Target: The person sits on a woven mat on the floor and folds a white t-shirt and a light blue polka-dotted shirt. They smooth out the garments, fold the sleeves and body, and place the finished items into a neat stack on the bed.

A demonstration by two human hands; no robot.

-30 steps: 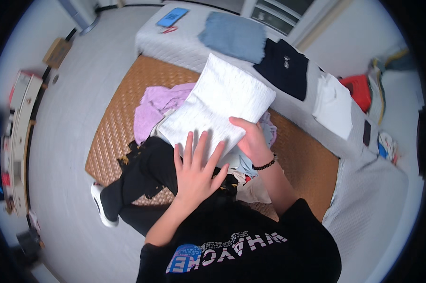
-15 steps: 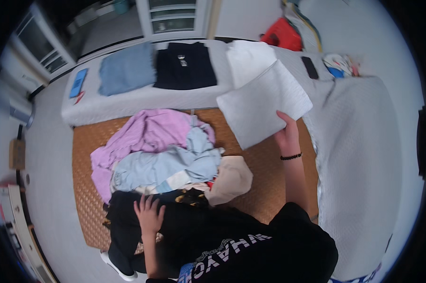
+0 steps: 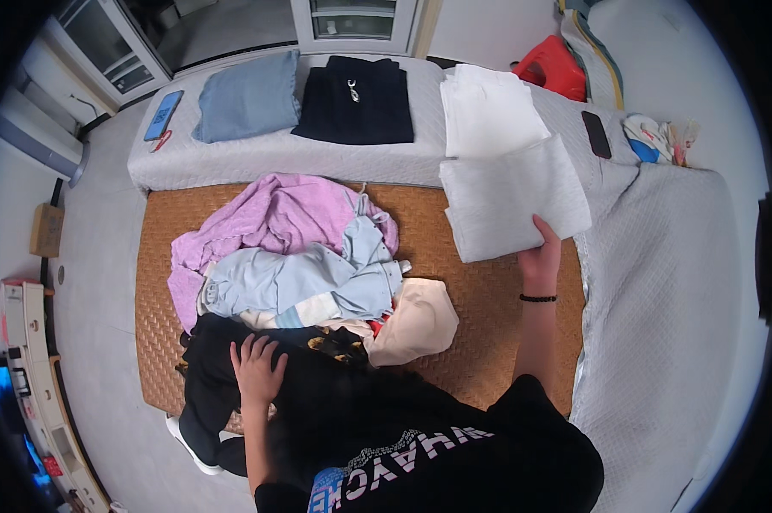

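Fingers (image 3: 547, 235) of the right hand (image 3: 540, 261) are closed on the lower edge of a folded white garment (image 3: 514, 198), thumb side hidden beneath the cloth; the piece is held out over the seam between the woven mat (image 3: 480, 342) and the grey quilted mattress (image 3: 660, 282), overlapping the near end of a folded white stack (image 3: 489, 107). Left hand (image 3: 256, 369): fingers spread flat, gripping nothing, palm resting on the black trousers (image 3: 206, 402) of the person's own leg.

Largest to smallest, remaining elements. Mattress: runs along the top and down the right side of the view. Mat: lies in front of it and bears the unsorted heap, namely a lilac garment (image 3: 266, 218), a pale blue garment (image 3: 300, 278) and a beige garment (image 3: 416, 321), all crumpled and overlapping. Folded pieces on the mattress: a blue one (image 3: 249, 98) and a black one (image 3: 356, 98), side by side, left of the white stack. Small items: a dark phone (image 3: 596, 134) right of the white stack.

Progress, as judged: three folded pieces are laid out, a fourth is in hand and not yet set down, and at least three garments in the heap remain unfolded.
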